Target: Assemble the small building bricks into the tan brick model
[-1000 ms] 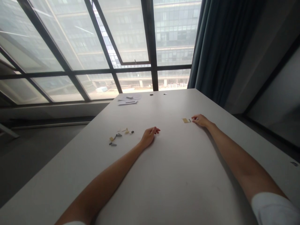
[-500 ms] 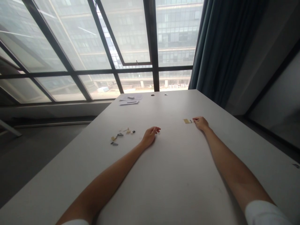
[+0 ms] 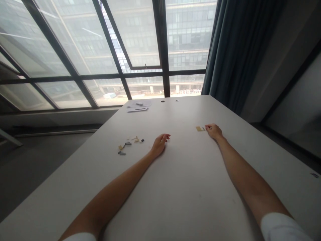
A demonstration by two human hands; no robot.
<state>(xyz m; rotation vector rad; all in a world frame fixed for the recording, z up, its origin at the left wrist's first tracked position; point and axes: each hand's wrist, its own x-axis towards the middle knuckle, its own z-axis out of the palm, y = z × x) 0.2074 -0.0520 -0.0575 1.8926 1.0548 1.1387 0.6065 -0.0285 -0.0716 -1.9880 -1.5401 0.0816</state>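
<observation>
My right hand (image 3: 214, 131) rests on the white table with its fingers drawn together. Its fingertips are at the right end of a small grey piece (image 3: 203, 129), which lies beside a flat tan piece (image 3: 199, 129). Whether anything is pinched between these fingertips is too small to tell. Nearer the middle, my left hand (image 3: 159, 144) lies on its side with curled fingers; what they hold, if anything, is hidden. To its left are scattered small parts: grey pieces (image 3: 122, 153), a tan piece (image 3: 120, 147), cream pieces (image 3: 136, 140) and a black piece (image 3: 142, 140).
The white table (image 3: 175, 187) stretches toward the windows. Papers (image 3: 137, 109) with a small light object (image 3: 139, 104) lie at its far left corner. Two small round holes, one dark (image 3: 163, 101), sit near the far edge. A dark curtain (image 3: 233, 57) hangs at the right.
The view has shifted very slightly. Both hands and the small pieces stay nearly where they were.
</observation>
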